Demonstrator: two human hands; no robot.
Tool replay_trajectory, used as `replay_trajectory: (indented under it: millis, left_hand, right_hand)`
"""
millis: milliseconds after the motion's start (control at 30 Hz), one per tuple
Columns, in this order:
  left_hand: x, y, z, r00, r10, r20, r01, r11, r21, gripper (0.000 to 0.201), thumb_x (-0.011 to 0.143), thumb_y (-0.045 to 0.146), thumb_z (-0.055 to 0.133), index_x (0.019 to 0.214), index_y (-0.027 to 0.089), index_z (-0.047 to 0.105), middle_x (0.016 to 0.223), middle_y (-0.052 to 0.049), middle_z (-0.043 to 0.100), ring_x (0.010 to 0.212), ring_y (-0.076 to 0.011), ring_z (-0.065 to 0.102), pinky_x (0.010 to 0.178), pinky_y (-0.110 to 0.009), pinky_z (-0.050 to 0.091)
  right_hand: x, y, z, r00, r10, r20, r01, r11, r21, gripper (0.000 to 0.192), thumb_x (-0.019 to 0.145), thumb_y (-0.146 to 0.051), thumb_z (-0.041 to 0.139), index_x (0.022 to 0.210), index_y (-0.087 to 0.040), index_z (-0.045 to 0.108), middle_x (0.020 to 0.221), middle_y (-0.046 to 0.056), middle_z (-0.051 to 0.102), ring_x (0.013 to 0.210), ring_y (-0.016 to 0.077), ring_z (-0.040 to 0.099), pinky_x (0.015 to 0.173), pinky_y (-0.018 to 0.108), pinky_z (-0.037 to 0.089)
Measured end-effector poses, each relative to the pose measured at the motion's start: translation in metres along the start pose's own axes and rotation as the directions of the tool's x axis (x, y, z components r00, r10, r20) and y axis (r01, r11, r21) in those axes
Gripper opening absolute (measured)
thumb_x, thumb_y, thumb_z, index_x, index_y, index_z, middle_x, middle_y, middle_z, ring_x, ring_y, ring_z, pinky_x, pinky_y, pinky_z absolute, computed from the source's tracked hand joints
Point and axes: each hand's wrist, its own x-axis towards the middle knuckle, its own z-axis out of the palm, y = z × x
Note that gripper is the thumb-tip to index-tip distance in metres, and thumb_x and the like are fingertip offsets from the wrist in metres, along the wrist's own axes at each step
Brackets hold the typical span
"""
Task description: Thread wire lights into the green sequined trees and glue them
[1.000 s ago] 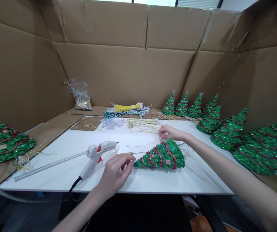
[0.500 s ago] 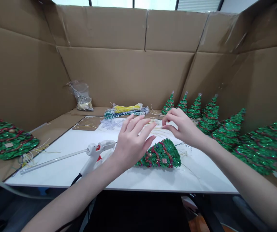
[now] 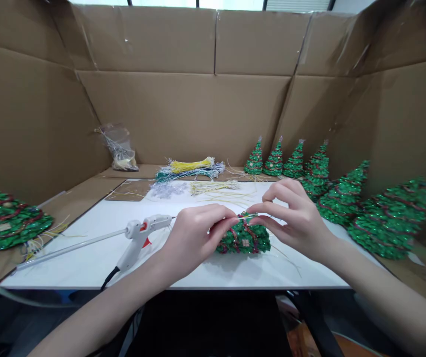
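— Pinching what, those hands?
— Left hand [image 3: 194, 238] and right hand [image 3: 296, 220] each nip a thin wire [image 3: 248, 216] between fingertips, just above the lying green tree [image 3: 243, 238].
— And the glue gun [image 3: 142, 235]?
— Left of that tree, on the white board [image 3: 86, 258]; a row of trees [image 3: 309, 173] stands right of it.

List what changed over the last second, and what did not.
The left hand left the table by the glue gun, rose, then met the right hand; both now pinch a thin strand above the lying tree. The glue gun, wire bundles and standing trees stayed put.
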Motion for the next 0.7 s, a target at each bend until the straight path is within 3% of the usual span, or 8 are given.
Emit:
replay_trajectory:
  millis: [267,433,567,700]
  left_hand:
    - [-0.007,-0.007,0.001,0.995,0.094,-0.035,-0.092,0.995,0.049,0.014,0.093,0.016,0.056,0.084,0.016,0.066,0.074,0.002,0.068,0.063,-0.0069,0.057,0.06,-0.018,0.038]
    - [-0.014,-0.014,0.006,0.942,0.305,-0.143,-0.255,0.922,0.29,0.009,0.091,0.018,0.061,0.083,0.016,0.065,0.063,0.003,0.062,0.055,-0.009,0.047,0.058,-0.024,0.033]
    - [-0.018,-0.017,0.007,0.883,0.449,-0.137,-0.354,0.83,0.431,0.004,0.088,0.012,0.063,0.086,0.014,0.065,0.059,0.002,0.058,0.054,-0.0108,0.044,0.055,-0.027,0.029]
    - [-0.02,-0.017,0.007,0.892,0.437,-0.111,-0.348,0.824,0.448,0.003,0.088,0.013,0.063,0.087,0.014,0.065,0.06,0.002,0.057,0.055,-0.0112,0.043,0.055,-0.028,0.029]
  right_hand:
    - [0.003,-0.007,0.001,0.997,-0.011,-0.07,0.017,0.996,0.086,0.012,0.083,-0.01,0.068,0.078,-0.021,0.068,0.069,0.002,0.053,0.074,0.0182,0.046,0.07,0.037,0.039]
    - [0.005,-0.01,0.006,0.99,0.09,-0.11,-0.055,0.956,0.289,0.016,0.08,-0.005,0.068,0.075,-0.02,0.068,0.064,0.0,0.049,0.068,0.0163,0.044,0.065,0.035,0.037]
    - [0.006,-0.014,0.01,0.973,0.227,-0.05,-0.182,0.878,0.442,0.014,0.08,-0.007,0.068,0.075,-0.02,0.068,0.068,0.001,0.049,0.069,0.0167,0.045,0.063,0.033,0.037]
    - [0.007,-0.016,0.012,0.952,0.306,0.021,-0.27,0.804,0.53,0.016,0.079,-0.007,0.067,0.07,-0.02,0.067,0.068,0.001,0.049,0.07,0.0169,0.045,0.063,0.033,0.037]
